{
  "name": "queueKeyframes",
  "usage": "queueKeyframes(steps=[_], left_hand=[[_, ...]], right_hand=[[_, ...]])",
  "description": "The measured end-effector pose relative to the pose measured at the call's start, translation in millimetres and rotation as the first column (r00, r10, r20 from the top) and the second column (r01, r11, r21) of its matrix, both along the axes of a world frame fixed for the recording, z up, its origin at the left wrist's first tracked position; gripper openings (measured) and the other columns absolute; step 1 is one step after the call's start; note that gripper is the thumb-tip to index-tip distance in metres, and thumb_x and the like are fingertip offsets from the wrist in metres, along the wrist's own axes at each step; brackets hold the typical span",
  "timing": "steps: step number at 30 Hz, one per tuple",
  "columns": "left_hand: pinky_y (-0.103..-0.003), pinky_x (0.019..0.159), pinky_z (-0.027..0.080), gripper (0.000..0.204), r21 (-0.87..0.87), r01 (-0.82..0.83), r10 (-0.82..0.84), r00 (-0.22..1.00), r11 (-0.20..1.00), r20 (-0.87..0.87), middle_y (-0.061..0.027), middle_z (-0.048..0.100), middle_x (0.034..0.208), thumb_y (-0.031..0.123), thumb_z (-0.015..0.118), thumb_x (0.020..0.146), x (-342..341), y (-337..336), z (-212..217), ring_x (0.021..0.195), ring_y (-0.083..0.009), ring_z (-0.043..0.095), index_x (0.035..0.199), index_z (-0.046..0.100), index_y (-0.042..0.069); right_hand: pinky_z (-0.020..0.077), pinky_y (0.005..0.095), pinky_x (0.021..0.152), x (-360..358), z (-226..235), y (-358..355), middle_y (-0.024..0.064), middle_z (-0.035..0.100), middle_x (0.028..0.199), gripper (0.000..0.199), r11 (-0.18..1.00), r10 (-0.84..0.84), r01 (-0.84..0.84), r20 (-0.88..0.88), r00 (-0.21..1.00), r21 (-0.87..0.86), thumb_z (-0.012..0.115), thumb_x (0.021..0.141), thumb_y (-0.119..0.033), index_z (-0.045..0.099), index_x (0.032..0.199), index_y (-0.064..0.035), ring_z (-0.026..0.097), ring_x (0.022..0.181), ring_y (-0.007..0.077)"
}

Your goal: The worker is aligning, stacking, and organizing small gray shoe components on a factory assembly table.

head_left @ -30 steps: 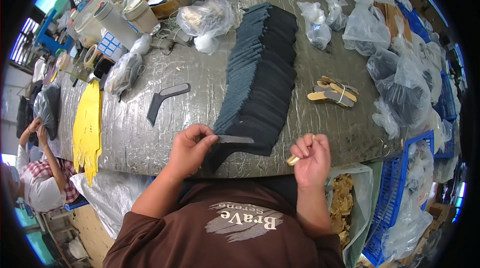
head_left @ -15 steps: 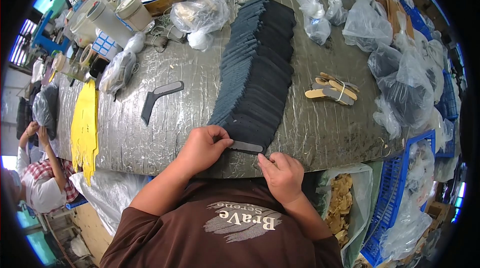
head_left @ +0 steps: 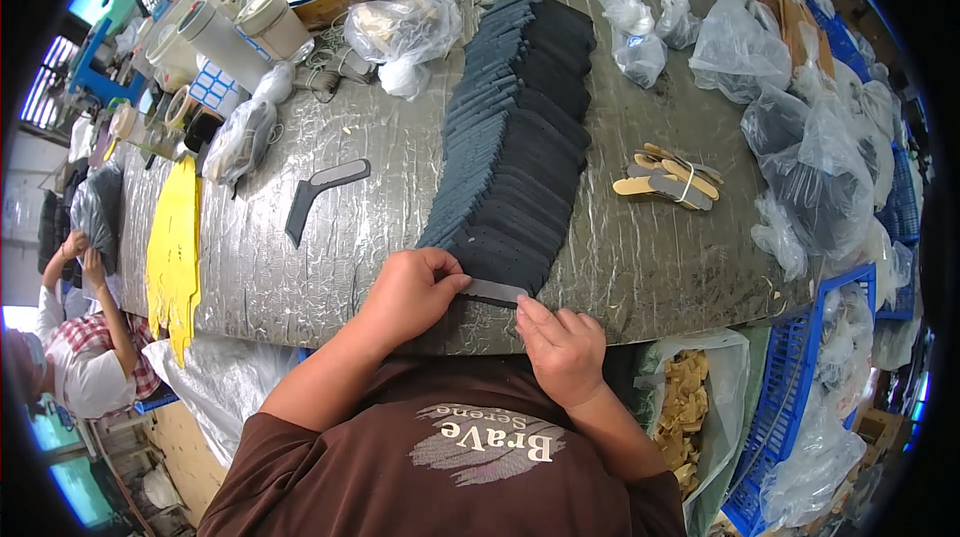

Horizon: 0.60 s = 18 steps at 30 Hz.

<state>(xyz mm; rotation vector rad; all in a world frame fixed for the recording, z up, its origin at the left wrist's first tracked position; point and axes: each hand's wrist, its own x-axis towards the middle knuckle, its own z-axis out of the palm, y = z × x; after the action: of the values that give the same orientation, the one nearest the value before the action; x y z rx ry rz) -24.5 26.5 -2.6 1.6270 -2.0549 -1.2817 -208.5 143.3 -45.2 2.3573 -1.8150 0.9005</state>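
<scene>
A narrow grey strip with rounded ends (head_left: 495,290) lies across the near end of a long row of overlapping dark fabric pieces (head_left: 535,152). These pieces have blue-grey edges along their left side. My left hand (head_left: 412,292) is closed, thumb and forefinger pinching the strip's left end. At the right end, my right hand (head_left: 562,342) has thumb and forefinger together on the strip's tip, its other fingers curled. Left of the row lies a single angled dark piece (head_left: 312,197) with a similar grey strip along one arm.
A banded bundle of grey and tan strips (head_left: 672,179) lies right of the row. Yellow sheets (head_left: 174,257) hang over the table's left edge. Clear plastic bags (head_left: 745,52) line the right, near a blue crate (head_left: 785,412). Another person (head_left: 90,357) works at the left.
My right fingertips have shifted slightly up onto the strip's right end, covering its tip. My left hand keeps its pinch with little movement. The whole view has shifted slightly.
</scene>
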Motion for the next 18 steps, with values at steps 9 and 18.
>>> queueKeyframes(steps=[9,18], left_hand=[[-0.038,0.064,0.05,0.008,-0.313,0.155,-0.147,0.988,0.937,0.049,-0.0174,0.064,0.076,0.009,0.067,0.075,2,4,-9,0.07,-0.0341,0.063,0.079,0.068,0.001],[-0.042,0.065,0.05,0.006,-0.443,0.233,-0.147,0.964,0.866,0.221,-0.0143,0.061,0.076,0.009,0.066,0.075,-7,11,-12,0.073,-0.0347,0.061,0.077,0.065,0.004]], right_hand=[[0.0377,0.0284,0.05,1,0,-2,-0.0054,0.065,0.102,0.006,1.0,-0.017,0.017,0.004,1.0,-0.019,0.067,0.074,-0.011,0.067,0.079,-0.0075,0.049,0.058,0.0135],[0.0381,0.0286,0.05,1,1,-2,-0.0058,0.066,0.101,0.006,1.0,-0.031,0.031,0.02,0.999,0.003,0.066,0.075,-0.01,0.067,0.08,-0.0076,0.05,0.059,0.0136]])
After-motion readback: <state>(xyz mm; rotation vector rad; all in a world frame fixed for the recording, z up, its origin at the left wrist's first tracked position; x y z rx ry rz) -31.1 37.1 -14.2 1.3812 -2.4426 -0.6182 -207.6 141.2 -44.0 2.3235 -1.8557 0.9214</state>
